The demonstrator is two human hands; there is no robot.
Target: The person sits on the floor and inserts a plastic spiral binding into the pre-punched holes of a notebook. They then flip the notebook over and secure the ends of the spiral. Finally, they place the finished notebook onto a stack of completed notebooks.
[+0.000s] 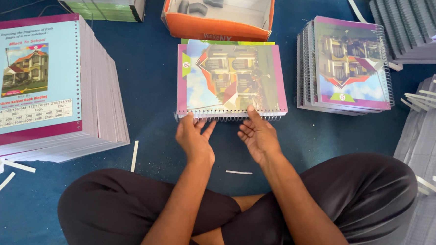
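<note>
You sit cross-legged on the blue floor covering (pixel 147 76), both hands out in front of your knees. Your left hand (pixel 195 138) is spread wide, palm turned inward, fingertips at the wire spiral along the near edge of the notebook (pixel 231 78); it grips nothing. Your right hand (pixel 257 134) is likewise spread, thumb tip touching the near edge of the cover beside the spiral.

The notebook lies flat at the middle of the floor covering, purple-bordered cover with a house picture facing up, on top of a green-edged one below it.

Toward the far edge: an orange cardboard box (pixel 214 27), open, dark items inside. Left side: a tall stack of pale-blue covers (pixel 45 86). Right side: a stack of spiral notebooks (pixel 345 65), more grey stacks (pixel 412 21) at the far right corner. White paper strips (pixel 134 155) lie scattered near your knees.
</note>
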